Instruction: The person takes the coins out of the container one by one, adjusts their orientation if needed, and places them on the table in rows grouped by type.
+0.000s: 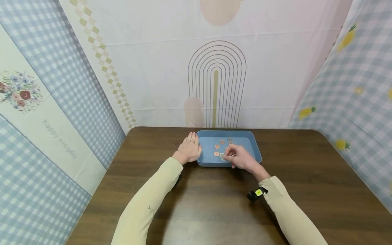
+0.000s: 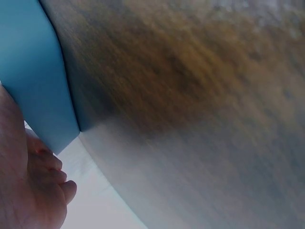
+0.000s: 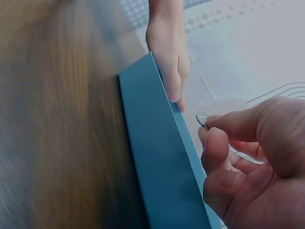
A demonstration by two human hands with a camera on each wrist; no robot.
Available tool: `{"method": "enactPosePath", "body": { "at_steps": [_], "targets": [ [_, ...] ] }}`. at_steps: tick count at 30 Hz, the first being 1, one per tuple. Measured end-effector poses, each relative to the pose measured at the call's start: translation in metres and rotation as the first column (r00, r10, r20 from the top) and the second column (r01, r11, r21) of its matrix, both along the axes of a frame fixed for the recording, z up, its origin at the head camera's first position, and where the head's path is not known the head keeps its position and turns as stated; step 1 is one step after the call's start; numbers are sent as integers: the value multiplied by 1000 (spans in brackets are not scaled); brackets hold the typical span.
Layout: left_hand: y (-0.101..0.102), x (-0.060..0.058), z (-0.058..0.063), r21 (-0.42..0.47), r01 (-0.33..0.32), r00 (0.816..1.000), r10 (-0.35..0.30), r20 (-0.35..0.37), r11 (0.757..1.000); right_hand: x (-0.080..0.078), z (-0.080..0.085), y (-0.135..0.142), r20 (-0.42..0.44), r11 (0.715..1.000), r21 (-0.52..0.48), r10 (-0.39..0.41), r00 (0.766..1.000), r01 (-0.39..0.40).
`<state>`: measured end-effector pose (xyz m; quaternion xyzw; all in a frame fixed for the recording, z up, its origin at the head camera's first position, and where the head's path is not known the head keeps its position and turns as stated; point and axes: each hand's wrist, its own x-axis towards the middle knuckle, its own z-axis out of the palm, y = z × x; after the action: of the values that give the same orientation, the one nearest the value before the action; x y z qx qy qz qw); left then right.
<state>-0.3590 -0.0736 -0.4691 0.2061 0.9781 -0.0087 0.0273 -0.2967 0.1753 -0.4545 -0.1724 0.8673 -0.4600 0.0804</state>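
The right hand (image 1: pixel 240 158) is hovering low over the tray, its thumb and index finger pinching a coin (image 3: pixel 203 118) while its other fingers are curling in. That coin is sticking up past the fingertips, showing a thin, silvery edge. The left hand (image 1: pixel 188 148) is resting along the left side of the blue tray (image 1: pixel 207 141); its fingers are reaching out nearly straight, pointing away from the person, and its thumb is lying beside the rim.

More coins are lying in the tray. Three coppery coins (image 1: pixel 217 146) are sitting apart from one another left of the right hand, and a paler coin (image 1: pixel 222 156) is lying just beside that hand's fingertips. Other pale coins (image 1: pixel 229 139) are lying near the far wall, though their exact number is hard to tell.

The tray is standing near the far edge of a brown wooden table (image 1: pixel 196 207). Behind it, a pale cloth (image 1: pixel 159 78) printed with nested arches is hanging. Cream sleeves (image 1: pixel 159 183) are covering both forearms.
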Motion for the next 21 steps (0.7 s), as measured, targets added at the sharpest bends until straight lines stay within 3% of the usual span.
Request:
{"method": "enactPosePath", "body": {
  "at_steps": [11,21],
  "targets": [
    [2,-2,-1,-26,18,999,-19,-34,999,15,-6,-16,57,995,-18,103,993,-102],
    [0,-2,-2,-23,-3,1000,3,-23,1000,26,-14,-33,109,972,79,214,971,-223]
  ]
}}
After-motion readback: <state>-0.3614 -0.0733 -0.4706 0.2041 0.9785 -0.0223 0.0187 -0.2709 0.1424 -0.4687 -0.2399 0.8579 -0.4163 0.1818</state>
